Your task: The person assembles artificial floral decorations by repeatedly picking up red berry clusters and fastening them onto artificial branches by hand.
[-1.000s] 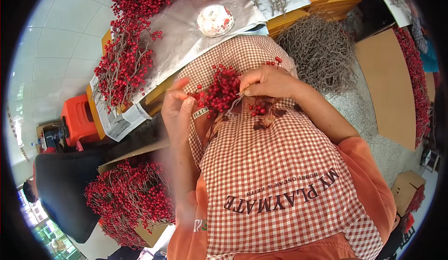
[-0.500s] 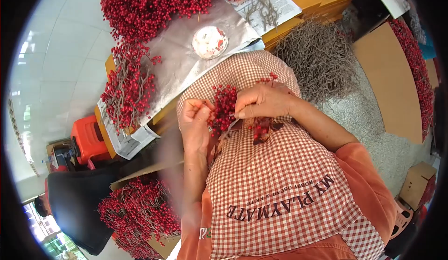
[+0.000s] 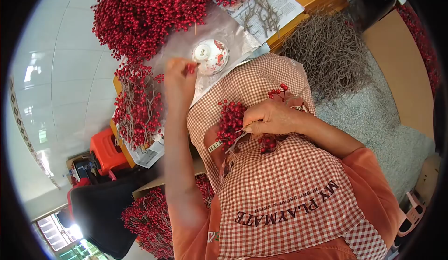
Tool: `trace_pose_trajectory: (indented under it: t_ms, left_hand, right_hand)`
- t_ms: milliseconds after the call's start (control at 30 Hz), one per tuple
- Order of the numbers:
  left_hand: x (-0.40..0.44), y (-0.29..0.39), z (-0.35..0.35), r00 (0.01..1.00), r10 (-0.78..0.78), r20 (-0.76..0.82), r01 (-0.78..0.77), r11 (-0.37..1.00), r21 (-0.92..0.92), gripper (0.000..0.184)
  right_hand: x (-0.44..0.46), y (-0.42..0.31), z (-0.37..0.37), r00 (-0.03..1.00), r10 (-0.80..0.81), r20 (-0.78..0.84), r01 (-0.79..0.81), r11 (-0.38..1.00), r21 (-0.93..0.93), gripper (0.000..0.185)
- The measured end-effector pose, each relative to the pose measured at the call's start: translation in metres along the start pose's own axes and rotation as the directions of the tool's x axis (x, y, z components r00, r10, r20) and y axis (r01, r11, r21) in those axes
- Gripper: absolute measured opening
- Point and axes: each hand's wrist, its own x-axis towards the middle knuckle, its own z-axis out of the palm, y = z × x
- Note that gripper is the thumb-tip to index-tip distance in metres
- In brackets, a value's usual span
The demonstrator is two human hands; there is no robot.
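Observation:
My left hand (image 3: 181, 80) is raised at the edge of the white bowl (image 3: 218, 57), which looks upturned and has red patterning. Its fingers are pinched on a small sprig of red berries (image 3: 189, 68). Over my lap, my right hand (image 3: 268, 116) is closed around the thin grey stem of a berry branch (image 3: 231, 122). Dense red berries show left of that hand, and a few more berries (image 3: 278, 92) stick out above its knuckles. The fingers partly hide the stem.
A large heap of red berries (image 3: 144, 17) and a berry bundle (image 3: 137, 106) lie on the covered table. Bare grey twigs (image 3: 324, 54) are piled at right, beside a cardboard sheet (image 3: 396, 68). A red stool (image 3: 106, 151) and a box of berry branches (image 3: 149, 218) are at left.
My left hand has moved from beside the berry branch on my lap up to the bowl, with a berry sprig in its fingers. My right hand still grips the branch. The view has shifted slightly.

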Motion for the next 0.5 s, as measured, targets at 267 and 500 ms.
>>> trace_pose_trajectory:
  t_ms: [267, 500]
  left_hand:
    - [0.058, -0.020, 0.020, 0.971, 0.089, 0.223, -0.161, 0.931, 0.329, 0.011]
    - [0.006, -0.022, -0.006, 0.911, -0.397, 0.109, 0.412, 0.876, -0.252, 0.007]
  right_hand:
    - [-0.005, 0.004, -0.003, 0.988, -0.096, -0.118, 0.087, 0.993, -0.082, 0.010]
    - [-0.007, -0.006, -0.009, 0.971, -0.067, -0.231, 0.048, 0.995, -0.087, 0.014]
